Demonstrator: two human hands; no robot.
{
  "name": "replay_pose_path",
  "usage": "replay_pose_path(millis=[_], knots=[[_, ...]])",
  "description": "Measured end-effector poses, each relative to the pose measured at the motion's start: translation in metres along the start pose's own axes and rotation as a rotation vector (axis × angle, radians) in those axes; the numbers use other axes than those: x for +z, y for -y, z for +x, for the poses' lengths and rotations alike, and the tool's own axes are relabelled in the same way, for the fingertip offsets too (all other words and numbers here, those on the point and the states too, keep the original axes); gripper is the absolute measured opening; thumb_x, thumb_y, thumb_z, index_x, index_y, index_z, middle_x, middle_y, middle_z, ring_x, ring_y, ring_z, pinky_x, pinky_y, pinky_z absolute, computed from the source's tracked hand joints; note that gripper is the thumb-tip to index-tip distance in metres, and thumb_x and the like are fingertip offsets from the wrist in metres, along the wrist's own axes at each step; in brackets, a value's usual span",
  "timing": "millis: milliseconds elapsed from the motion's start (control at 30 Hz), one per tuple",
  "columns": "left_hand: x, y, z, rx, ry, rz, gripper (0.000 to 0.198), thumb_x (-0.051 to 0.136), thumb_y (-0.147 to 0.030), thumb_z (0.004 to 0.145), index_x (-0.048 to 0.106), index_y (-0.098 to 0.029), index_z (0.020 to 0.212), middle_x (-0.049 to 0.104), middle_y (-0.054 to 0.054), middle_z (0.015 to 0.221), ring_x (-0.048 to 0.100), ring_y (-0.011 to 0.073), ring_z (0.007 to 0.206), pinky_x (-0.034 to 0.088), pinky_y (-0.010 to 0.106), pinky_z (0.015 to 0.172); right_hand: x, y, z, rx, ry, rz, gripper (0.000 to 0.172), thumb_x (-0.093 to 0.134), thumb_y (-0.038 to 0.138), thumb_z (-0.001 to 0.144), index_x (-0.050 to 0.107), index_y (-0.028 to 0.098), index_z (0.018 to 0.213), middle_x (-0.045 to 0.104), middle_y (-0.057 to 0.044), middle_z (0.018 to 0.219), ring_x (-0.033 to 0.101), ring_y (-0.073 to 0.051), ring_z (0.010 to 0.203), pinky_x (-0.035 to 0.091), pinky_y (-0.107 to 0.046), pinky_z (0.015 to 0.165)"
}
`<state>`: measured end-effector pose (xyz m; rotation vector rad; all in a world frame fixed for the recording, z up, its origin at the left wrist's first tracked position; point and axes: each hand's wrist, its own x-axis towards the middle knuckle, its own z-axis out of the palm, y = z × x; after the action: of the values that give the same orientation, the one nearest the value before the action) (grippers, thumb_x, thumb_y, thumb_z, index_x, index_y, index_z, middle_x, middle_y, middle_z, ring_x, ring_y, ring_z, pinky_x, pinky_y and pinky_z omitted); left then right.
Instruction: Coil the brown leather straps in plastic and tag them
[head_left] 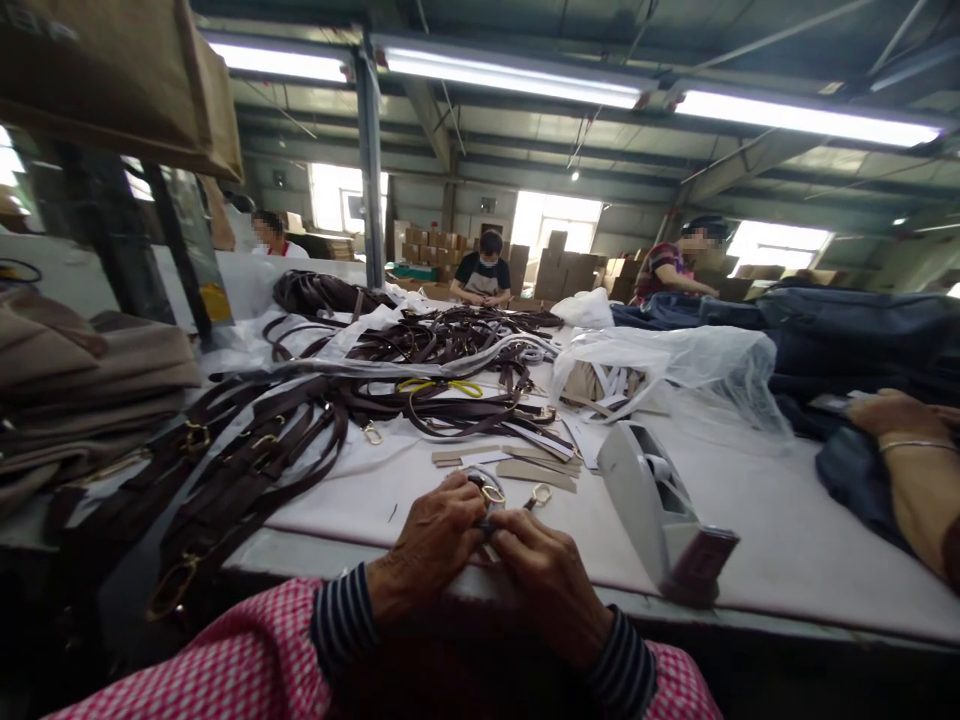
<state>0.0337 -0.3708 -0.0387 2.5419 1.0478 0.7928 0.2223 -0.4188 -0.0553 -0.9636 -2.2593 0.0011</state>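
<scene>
Close to the table's front edge, my left hand (431,545) and my right hand (551,575) meet, fingertips pinched on the end of a dark strap. A gold ring (493,494) shows just above the fingertips, and a gold clasp (541,494) on a short dark strap end lies beyond my right hand. Most of the gripped strap is hidden by my fingers. Just past the hands lie flat beige strips (536,472).
A grey tape dispenser (641,500) stands to the right. Brown straps (262,440) with gold hardware are heaped left and ahead. A clear plastic bag (697,365) sits behind the dispenser. Another person's arm (911,465) rests by dark blue fabric (855,480) at the right.
</scene>
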Motion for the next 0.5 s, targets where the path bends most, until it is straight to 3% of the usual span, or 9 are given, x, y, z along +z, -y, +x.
replay_pose_path(millis=[167, 267, 367, 500], knots=[[-0.001, 0.006, -0.003, -0.042, -0.049, -0.081, 0.015, 0.069, -0.007, 0.081, 0.073, -0.021, 0.083, 0.072, 0.002, 0.091, 0.059, 0.0238, 0.101, 0.046, 0.032, 0.087, -0.009, -0.004, 0.017, 0.298, -0.029, 0.303, 0.017, 0.063, 0.009, 0.093, 0.074, 0.019, 0.084, 0.071, -0.004, 0.088, 0.066, -0.017, 0.081, 0.048, -0.026, 0.075], [-0.005, 0.005, -0.005, -0.092, -0.079, -0.148, 0.018, 0.070, -0.012, 0.081, 0.074, -0.022, 0.095, 0.072, 0.002, 0.095, 0.063, 0.0235, 0.096, 0.047, 0.032, 0.083, -0.008, -0.009, 0.028, 0.440, -0.048, 0.401, 0.018, 0.069, 0.004, 0.082, 0.076, 0.020, 0.076, 0.072, -0.001, 0.079, 0.066, -0.017, 0.078, 0.045, -0.026, 0.074], [-0.008, 0.005, -0.005, -0.157, -0.117, -0.335, 0.027, 0.067, -0.015, 0.082, 0.067, -0.023, 0.108, 0.073, 0.001, 0.096, 0.067, 0.0217, 0.089, 0.048, 0.031, 0.081, -0.007, -0.014, 0.037, 0.480, -0.031, 0.417, 0.019, 0.068, 0.003, 0.077, 0.076, 0.019, 0.073, 0.073, 0.000, 0.074, 0.065, -0.016, 0.073, 0.043, -0.025, 0.069], [-0.005, 0.008, 0.002, -0.197, -0.149, -0.460, 0.012, 0.064, -0.024, 0.089, 0.066, -0.023, 0.101, 0.073, 0.000, 0.081, 0.068, 0.0198, 0.076, 0.048, 0.029, 0.072, -0.010, -0.017, 0.045, 0.513, 0.025, 0.439, 0.016, 0.067, 0.005, 0.073, 0.074, 0.019, 0.072, 0.071, 0.001, 0.070, 0.063, -0.015, 0.069, 0.042, -0.023, 0.063]])
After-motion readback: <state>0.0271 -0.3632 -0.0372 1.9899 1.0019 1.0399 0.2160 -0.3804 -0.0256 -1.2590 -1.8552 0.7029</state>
